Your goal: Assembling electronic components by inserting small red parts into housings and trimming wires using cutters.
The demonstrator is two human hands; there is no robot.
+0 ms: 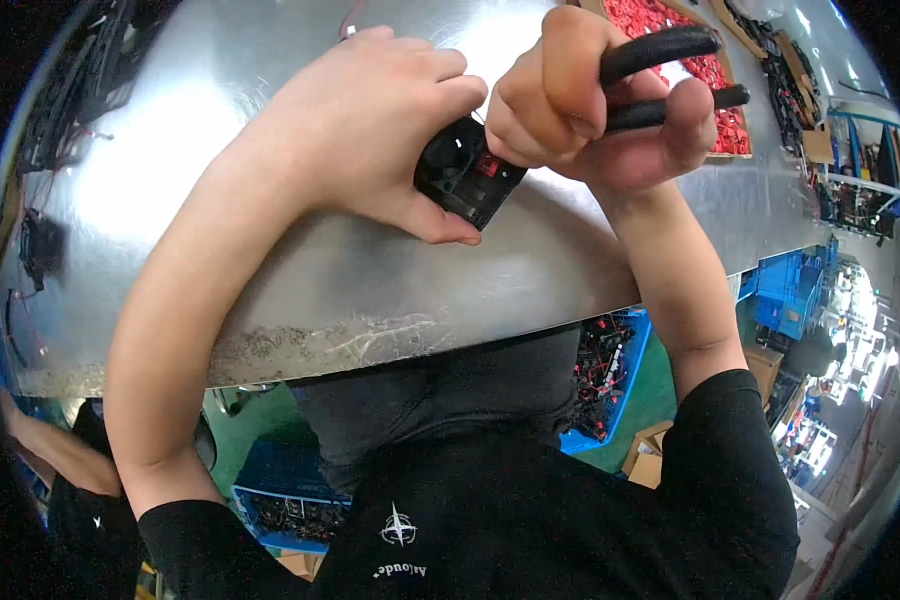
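Observation:
My left hand (pixel 400 105) grips a black plastic housing (pixel 455 185) just above the metal table, its thumb along the near edge and its fingers curled over the far side. The housing has a round opening and a small red part (pixel 488 164) set in it. Close against its right side, my right hand (pixel 560 105) is closed on pliers with two black handles (pixel 665 52), which stick out to the right and stand apart. The fingers hide the jaws of the pliers, and whether they touch the housing cannot be seen.
A shallow cardboard tray (pixel 738 156) of red parts lies beyond my right hand. Black parts with wires (pixel 38 245) line the table's left side. Below its front edge stand blue crates (pixel 627 385) of wired parts and a cardboard box (pixel 646 465). Another person's arm (pixel 65 455) shows at lower left.

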